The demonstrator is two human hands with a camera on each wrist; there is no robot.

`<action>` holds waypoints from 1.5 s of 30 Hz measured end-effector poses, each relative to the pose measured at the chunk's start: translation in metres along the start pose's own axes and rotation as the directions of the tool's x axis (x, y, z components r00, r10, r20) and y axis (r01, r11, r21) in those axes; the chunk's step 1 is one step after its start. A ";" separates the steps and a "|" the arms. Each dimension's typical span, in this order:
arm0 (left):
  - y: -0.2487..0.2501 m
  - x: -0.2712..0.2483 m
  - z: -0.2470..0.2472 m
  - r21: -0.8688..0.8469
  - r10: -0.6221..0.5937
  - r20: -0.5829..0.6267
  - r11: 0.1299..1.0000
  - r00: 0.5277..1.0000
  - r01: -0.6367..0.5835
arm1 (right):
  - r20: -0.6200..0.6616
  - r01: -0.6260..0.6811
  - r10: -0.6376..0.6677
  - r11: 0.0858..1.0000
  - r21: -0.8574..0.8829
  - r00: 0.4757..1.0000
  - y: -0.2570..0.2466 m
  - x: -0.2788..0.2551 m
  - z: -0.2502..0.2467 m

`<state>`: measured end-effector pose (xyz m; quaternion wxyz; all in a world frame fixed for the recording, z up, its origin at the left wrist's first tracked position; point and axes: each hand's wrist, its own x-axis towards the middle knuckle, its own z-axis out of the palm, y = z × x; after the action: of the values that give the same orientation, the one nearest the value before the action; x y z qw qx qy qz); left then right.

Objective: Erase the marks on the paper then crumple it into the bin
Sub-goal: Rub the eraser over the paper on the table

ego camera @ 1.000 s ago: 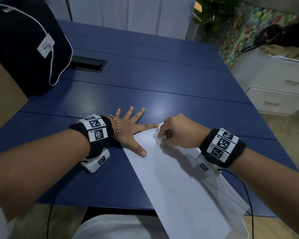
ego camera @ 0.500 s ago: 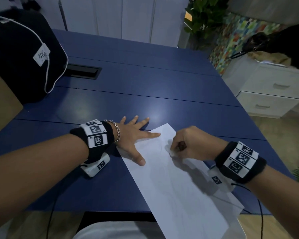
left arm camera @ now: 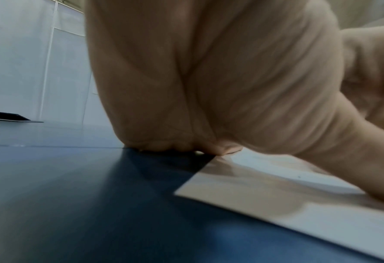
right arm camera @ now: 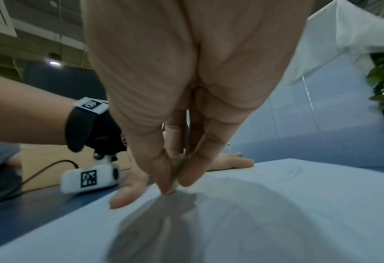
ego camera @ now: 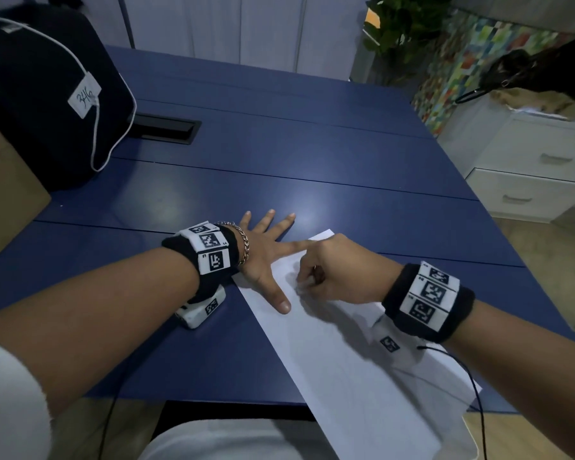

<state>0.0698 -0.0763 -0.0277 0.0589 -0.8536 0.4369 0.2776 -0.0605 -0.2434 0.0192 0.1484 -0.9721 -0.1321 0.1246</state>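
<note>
Paper (ego camera: 346, 360) is laid flat and slantwise on the blue table (ego camera: 312, 167), near corner hanging past the front edge. A small pale eraser (right arm camera: 175, 179) is pinched in the right hand (ego camera: 339, 273) between thumb and fingertips (right arm camera: 190, 176), tip pressed on the sheet near its far end. Just beside it the left hand (ego camera: 263, 257) is spread flat, thumb and forefinger pressed on the sheet's left edge, the other fingers on the table. Faint curved pencil marks (right arm camera: 292, 172) are seen further along the sheet, so erasing is judged unfinished.

Risks: the sheet is pinned only at one corner zone, so a hard stroke away from the holding hand could buckle or tear it; the overhanging part could be dragged off by the right forearm or its cable (ego camera: 472, 386). The eraser is small and barely showing, so it could be squeezed out of the pinch. No bin is in view, so the throw cannot be judged. A black bag (ego camera: 40, 94) stands well apart, far left.
</note>
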 end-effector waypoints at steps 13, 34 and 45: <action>0.002 0.000 -0.002 0.018 -0.002 0.020 1.000 1.000 0.002 | -0.134 -0.095 0.092 0.995 -0.020 0.987 0.023 0.010 -0.004; 0.002 0.002 -0.004 0.025 -0.005 0.039 1.000 0.999 0.004 | -0.111 -0.143 0.138 0.989 -0.036 0.984 0.034 0.008 -0.011; 0.001 0.004 -0.002 0.025 -0.005 0.035 1.000 0.999 0.004 | -0.153 -0.136 0.126 0.989 -0.058 0.980 0.036 0.002 -0.009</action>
<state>0.0720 -0.0800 -0.0279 0.0780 -0.8488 0.4373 0.2867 -0.0482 -0.2783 0.0157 0.1162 -0.9898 -0.0605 0.0566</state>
